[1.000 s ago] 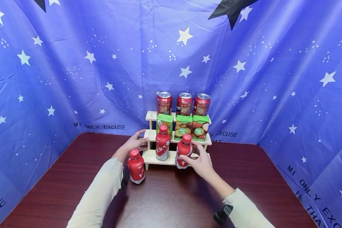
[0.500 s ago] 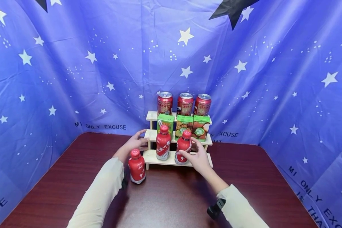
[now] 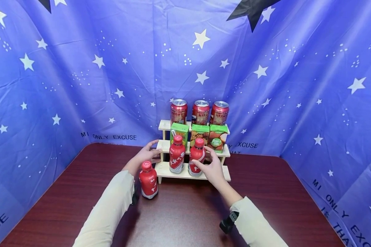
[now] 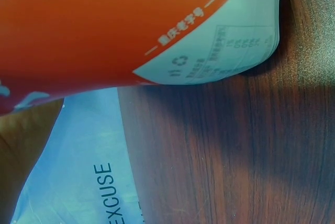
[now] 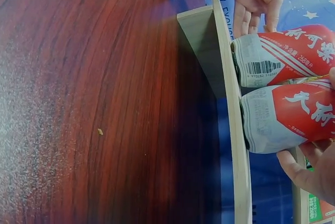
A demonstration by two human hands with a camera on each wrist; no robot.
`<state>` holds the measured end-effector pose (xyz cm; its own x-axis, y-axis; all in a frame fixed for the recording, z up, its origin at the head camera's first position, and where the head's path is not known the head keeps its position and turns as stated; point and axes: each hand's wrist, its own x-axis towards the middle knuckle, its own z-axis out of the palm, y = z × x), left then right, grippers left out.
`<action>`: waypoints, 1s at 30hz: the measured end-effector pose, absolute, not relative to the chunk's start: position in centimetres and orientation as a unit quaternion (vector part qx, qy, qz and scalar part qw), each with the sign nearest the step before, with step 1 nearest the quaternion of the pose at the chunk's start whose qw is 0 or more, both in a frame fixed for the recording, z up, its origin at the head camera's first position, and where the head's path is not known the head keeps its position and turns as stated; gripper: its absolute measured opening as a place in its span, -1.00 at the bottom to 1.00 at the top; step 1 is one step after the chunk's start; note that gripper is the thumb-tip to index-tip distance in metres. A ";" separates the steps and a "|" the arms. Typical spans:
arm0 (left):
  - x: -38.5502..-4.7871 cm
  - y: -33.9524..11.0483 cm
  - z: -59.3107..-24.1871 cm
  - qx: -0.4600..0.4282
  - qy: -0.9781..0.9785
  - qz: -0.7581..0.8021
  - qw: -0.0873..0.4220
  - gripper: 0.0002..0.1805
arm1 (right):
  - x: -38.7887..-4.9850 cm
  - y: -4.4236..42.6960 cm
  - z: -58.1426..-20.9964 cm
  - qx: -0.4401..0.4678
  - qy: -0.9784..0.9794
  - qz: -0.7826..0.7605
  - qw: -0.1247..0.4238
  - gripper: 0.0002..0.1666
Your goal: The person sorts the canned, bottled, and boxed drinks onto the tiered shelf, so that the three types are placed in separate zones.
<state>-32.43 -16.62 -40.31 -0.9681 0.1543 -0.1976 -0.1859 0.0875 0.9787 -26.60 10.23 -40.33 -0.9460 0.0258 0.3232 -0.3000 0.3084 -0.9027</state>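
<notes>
In the head view my right hand (image 3: 212, 168) grips a red cola bottle (image 3: 196, 156), thumb at its front and fingers behind its right side. The bottle stands upright on the lowest tier of a wooden step rack (image 3: 214, 173). Just left of it, a second red bottle (image 3: 177, 156) stands on the same tier; in the right wrist view the two bottles nearly touch. My left hand (image 3: 144, 155) touches the rack's left end at the middle tier, its fingers extended. A third red bottle (image 3: 148, 181) stands on the table, in front of my left wrist.
Green juice cartons (image 3: 217, 139) line the middle tier, and red cans (image 3: 201, 111) stand on the top one. The dark wooden table (image 3: 173, 219) reaches back to a blue star-patterned cloth (image 3: 126, 85) that hangs behind and at both sides.
My right hand has lifted its bottle from the rack's front edge and moved it back and slightly left, onto the lowest tier beside the other bottle. The left hand has stayed put.
</notes>
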 end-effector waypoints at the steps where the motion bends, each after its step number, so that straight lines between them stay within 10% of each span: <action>1: -32.4 -16.6 -40.3 -0.011 0.726 0.676 0.126 -0.29 | -26.6 10.2 -40.3 0.084 -0.797 0.582 0.138 -0.19; 30: -32.0 -16.7 -40.5 0.030 0.714 0.690 0.116 -0.25 | -23.9 11.5 -41.6 0.090 -0.776 0.606 0.149 -0.37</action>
<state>-32.02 -16.72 -40.50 -0.9713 0.2027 -0.1247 -0.1178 0.0457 0.9920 -23.91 11.55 -41.59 -0.9392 0.0405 0.3410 -0.3211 0.2482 -0.9139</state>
